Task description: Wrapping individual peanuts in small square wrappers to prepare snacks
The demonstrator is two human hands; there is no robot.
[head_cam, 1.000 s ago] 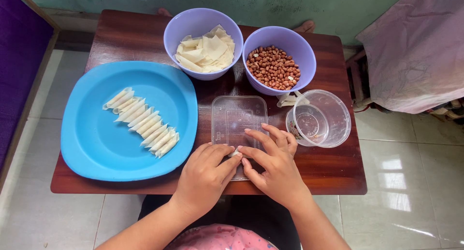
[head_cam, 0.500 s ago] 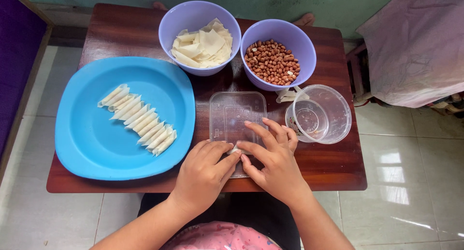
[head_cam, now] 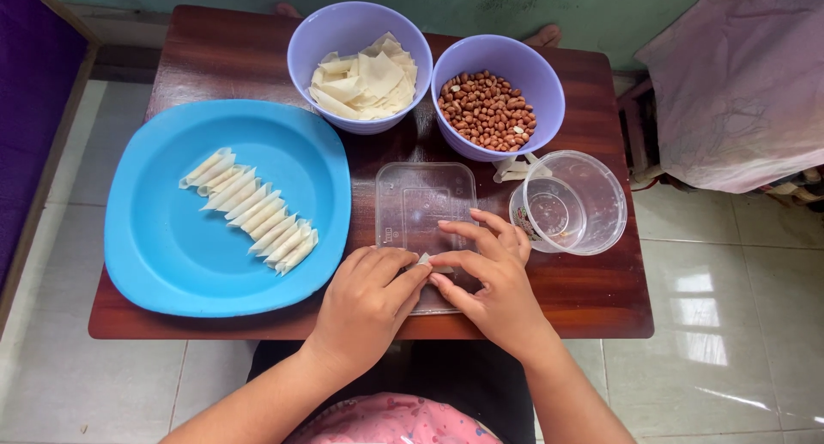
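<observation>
Head view from above: a seated person's left hand [head_cam: 367,300] and right hand [head_cam: 489,281] meet over a clear plastic lid [head_cam: 421,208] lying flat on a dark wooden desk [head_cam: 215,58]. Fingers of both hands are drawn in narrow, pinching a small pale wrapper [head_cam: 426,259] between their tips at the near end of the lid; only a corner of the wrapper shows, and how it is folded cannot be told.

Left of the lid and touching its edge sits a large blue plate [head_cam: 163,264], carrying a slanting row of rolled pastry sticks [head_cam: 253,212] laid side by side. Beyond the lid stand two lilac bowls, close together: the left bowl [head_cam: 319,32] holds a loose pile of pale wrapper sheets [head_cam: 365,79], the right bowl [head_cam: 536,79] holds brown peanuts [head_cam: 489,111]. Just right of the lid is a clear round tub [head_cam: 592,202], with a scrap of wrapper [head_cam: 513,168] between it and the peanut bowl. Pale floor tiles [head_cam: 730,324] surround the desk, and a draped pinkish cloth [head_cam: 747,75] hangs well to the right of the lid.
</observation>
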